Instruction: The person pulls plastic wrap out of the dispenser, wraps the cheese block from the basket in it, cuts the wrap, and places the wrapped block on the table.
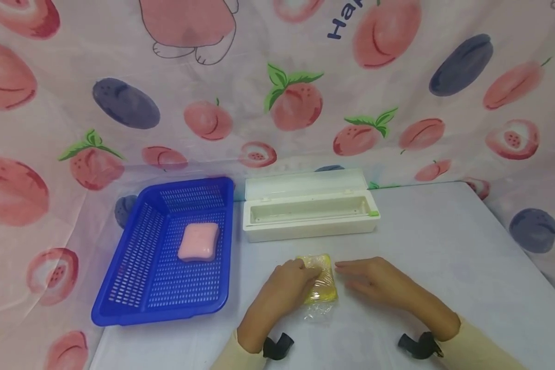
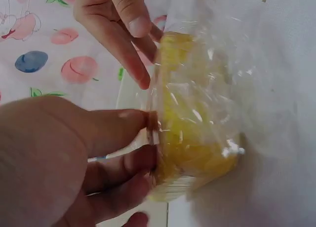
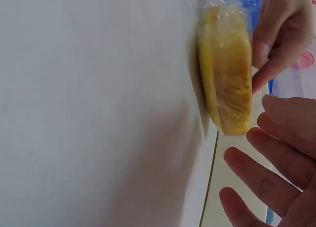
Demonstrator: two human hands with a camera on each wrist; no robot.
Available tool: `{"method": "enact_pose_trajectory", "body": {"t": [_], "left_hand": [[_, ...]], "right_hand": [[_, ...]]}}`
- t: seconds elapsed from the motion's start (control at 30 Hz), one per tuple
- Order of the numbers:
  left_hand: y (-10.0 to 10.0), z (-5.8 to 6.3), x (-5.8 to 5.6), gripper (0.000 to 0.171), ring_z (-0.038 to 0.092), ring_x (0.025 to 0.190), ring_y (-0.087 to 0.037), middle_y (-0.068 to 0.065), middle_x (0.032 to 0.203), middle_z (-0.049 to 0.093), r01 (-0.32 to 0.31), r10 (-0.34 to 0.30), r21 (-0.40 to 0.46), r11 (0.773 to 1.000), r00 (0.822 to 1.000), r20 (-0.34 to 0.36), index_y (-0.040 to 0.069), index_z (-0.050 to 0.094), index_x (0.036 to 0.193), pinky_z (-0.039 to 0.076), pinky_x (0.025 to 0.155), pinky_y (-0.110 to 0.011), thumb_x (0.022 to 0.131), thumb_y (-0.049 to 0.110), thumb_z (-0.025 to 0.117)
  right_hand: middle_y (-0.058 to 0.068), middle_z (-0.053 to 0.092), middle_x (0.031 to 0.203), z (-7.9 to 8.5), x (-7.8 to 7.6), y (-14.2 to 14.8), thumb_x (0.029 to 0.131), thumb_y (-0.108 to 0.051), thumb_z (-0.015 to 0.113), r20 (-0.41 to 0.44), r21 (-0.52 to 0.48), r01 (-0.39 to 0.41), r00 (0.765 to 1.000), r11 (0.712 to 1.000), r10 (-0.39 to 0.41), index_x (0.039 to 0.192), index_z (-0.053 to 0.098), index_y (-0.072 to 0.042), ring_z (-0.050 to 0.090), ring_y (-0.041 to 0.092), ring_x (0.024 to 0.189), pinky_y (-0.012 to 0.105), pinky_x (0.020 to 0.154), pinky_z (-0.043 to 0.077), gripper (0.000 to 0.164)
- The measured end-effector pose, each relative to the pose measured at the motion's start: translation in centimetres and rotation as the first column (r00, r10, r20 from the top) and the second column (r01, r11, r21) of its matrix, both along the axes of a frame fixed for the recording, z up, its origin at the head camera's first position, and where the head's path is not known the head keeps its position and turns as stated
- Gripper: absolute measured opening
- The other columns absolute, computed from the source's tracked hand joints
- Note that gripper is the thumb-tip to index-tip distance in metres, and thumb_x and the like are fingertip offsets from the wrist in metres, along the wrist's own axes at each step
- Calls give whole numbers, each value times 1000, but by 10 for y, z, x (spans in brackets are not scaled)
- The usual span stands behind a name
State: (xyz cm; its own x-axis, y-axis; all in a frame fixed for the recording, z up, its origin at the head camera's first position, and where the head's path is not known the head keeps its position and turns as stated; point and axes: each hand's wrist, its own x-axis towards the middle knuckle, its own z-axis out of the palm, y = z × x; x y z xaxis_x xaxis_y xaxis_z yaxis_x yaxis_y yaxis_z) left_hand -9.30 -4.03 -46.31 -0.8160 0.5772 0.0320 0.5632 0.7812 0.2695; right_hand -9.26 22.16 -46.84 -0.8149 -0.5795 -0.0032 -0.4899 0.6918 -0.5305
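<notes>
Resting at left, a blue basket (image 1: 185,285) holding a pink block (image 1: 199,241) has its rim just beside an opened white box (image 1: 312,231). In front, the left hand (image 1: 289,285) pinches a wrapped yellow packet (image 1: 325,288), a strip of tabletop (image 1: 444,246) short of the box. Past a narrow gap, the right hand (image 1: 376,280) spreads loose fingers, holding nothing; tabletop runs on to its slanting edge.

Head view looks down; close wrist views share the packet (image 2: 190,121)

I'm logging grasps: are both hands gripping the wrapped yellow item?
No, only the left hand pinches the wrapped yellow item; the right wrist view shows the right hand beside it, fingers spread.
</notes>
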Motion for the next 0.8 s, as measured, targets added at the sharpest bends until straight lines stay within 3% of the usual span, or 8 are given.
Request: {"method": "enact_pose_trajectory", "body": {"t": [0.1,0.2,0.27,0.37,0.5,0.63,0.7,0.8], "left_hand": [[-1,-2,-3,27,54,96,-19,-2,110,62,-40,40,49,998,999,-2,34,75,123,45,74,-29,97,31,70],[-3,-5,-7,29,54,112,-23,-2,129,59,-34,33,87,996,999,7,34,75,122,50,87,-33,94,32,74],[-4,-5,-9,30,57,117,-23,1,136,60,-10,10,93,996,1000,1,34,75,123,53,90,-35,94,32,74],[-4,-7,-10,33,59,115,-20,8,130,66,11,-10,77,997,1000,-17,33,73,127,55,87,-34,95,34,73],[-4,-9,-13,41,60,111,-19,8,124,70,-31,28,108,994,999,25,24,67,132,54,87,-33,93,35,75],[-4,-13,-17,52,59,109,-19,6,122,71,-75,64,131,989,994,84,21,61,138,54,89,-31,91,35,77],[-6,-14,-18,49,58,111,-19,7,124,70,-52,43,118,992,996,73,23,63,138,53,90,-30,92,36,75],[-8,-16,-19,39,57,112,-19,8,129,67,21,-23,93,995,999,26,26,69,133,51,93,-29,96,38,71]], "right_hand": [[-4,67,138,-1,0,-5,93,-19,74,41,13,-19,999,1000,18,134,68,-17,65,22,127,45,102,54,42],[-3,64,142,-1,1,-9,89,-21,79,37,23,-51,998,998,50,135,68,-19,64,20,127,44,102,54,47],[-1,61,146,-1,4,-12,85,-22,82,15,3,-89,996,996,89,134,68,-22,69,14,118,38,97,57,51],[2,63,144,-1,8,-15,80,-24,87,-46,-28,-159,986,987,158,130,72,-21,70,2,95,25,83,59,53],[-7,75,119,1,10,-24,77,-28,89,-186,-4,-263,948,965,258,119,77,-22,56,-9,72,13,69,48,44],[-16,73,105,2,11,-35,77,-32,89,-282,85,-322,900,943,333,114,76,-26,55,-5,76,13,68,38,39],[-16,72,104,1,11,-40,76,-33,89,-306,113,-340,882,934,358,113,76,-26,57,-3,81,13,68,36,40],[-16,69,96,-2,12,-47,77,-31,88,-381,134,-369,837,920,392,107,77,-26,58,-1,81,13,66,32,32]]}}
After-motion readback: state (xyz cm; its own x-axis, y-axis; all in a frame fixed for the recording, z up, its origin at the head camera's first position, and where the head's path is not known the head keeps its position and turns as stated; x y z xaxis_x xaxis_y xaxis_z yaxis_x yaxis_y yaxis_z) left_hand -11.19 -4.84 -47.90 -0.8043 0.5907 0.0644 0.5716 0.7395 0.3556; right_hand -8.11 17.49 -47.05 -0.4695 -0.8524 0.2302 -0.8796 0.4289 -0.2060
